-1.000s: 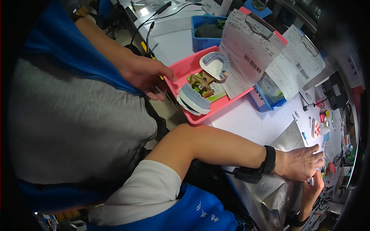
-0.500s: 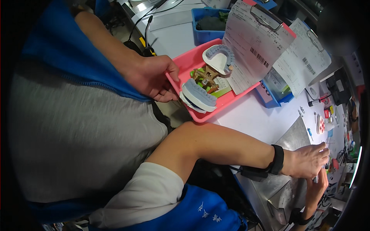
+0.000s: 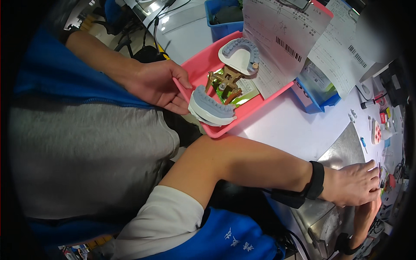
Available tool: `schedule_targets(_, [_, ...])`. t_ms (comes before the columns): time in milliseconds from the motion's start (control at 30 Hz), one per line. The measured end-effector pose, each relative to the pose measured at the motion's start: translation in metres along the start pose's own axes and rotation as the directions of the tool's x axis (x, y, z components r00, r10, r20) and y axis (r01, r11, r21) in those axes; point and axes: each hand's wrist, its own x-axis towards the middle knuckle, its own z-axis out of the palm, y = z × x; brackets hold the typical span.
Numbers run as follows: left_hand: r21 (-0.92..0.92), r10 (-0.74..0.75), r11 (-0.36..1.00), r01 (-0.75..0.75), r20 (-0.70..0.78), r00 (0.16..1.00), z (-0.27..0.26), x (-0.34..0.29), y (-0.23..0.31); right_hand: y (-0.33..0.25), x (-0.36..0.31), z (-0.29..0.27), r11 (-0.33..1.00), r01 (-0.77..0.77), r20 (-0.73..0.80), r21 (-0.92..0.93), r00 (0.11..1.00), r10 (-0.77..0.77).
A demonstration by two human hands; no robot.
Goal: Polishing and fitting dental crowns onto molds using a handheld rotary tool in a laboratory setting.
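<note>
1. While the left hand (image 3: pixel 158 84) grips the near rim of the pink tray (image 3: pixel 203 65), thumb over the edge, the tray overhangs the white table (image 3: pixel 294 125); a slack grip could tip it off.
2. Dental cast model (image 3: pixel 212 108) sits at the tray's near corner on its brass hinge; judged likely to slide out first.
3. Right hand (image 3: pixel 353 184) rests flat, fingers spread, on the steel surface (image 3: pixel 342 149), gripping nothing.
4. Versus half a second earlier, the tray looks pulled nearer the body; the right hand has barely shifted.

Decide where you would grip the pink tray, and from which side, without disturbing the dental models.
Probably the near rim of the pink tray, from the left side, where the left hand already grips it. The lower dental cast overhangs the front corner and papers cover the far end.
</note>
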Motion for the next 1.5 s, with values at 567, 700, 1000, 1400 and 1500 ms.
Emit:
schedule_targets(567, [-0.008, 0.024, 1.0, -0.023, 0.074, 0.997, 0.006, 0.014, -0.002, 0.003, 0.011, 0.004, 1.0, -0.014, -0.025, -0.002, 1.0, 0.014])
schedule_targets(700, [0.087, 0.014, 0.996, -0.013, -0.005, 1.0, 0.003, 0.012, -0.002, 0.001, 0.011, -0.001, 0.999, -0.031, -0.039, -0.008, 0.999, 0.031])
schedule_targets(1000, [-0.441, -0.465, 0.74, 0.507, 0.208, 0.86, -0.005, 0.005, -0.016, -0.001, -0.001, -0.009, 0.986, 0.025, -0.209, -0.165, 0.976, -0.06])
schedule_targets(1400, [-0.747, -0.431, 0.307, 0.589, 0.443, 0.786, 0.007, 0.003, -0.021, -0.004, 0.001, 0.011, 0.994, -0.109, -0.189, -0.019, 0.976, 0.104])
schedule_targets(1500, [-0.715, -0.435, 0.335, 0.614, 0.46, 0.774, 0.01, 0.002, -0.024, -0.008, 0.005, 0.011, 0.99, -0.122, -0.137, -0.064, 0.984, 0.113])
